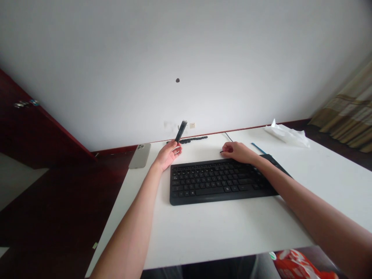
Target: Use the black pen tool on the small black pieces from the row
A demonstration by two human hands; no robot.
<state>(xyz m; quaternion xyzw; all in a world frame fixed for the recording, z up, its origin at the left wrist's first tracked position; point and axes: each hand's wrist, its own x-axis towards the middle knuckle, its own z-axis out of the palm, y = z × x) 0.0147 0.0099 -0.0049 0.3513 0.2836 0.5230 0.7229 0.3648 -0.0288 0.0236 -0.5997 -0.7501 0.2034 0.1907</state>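
My left hand [167, 155] is closed on a slim black brush [180, 131], held tilted upward with its bristle-like tip at the top. The black keyboard [212, 182] lies flat on the white table [232, 224]. Over its back edge, my right hand [236, 152] is bent in a pinch, and a small dark piece [221, 151] shows at the fingertips; its kind is too small to make out. Behind the left hand, small black keycaps [197, 138] lie in rows near the table's back edge, partly hidden by that hand.
A phone [140, 156] lies at the table's left edge. Right of my right hand are a blue stick-like tool [258, 148] and a crumpled white plastic bag [286, 135]. A dark cable [228, 136] runs off the back edge. An orange-red package [296, 265] is below the front edge.
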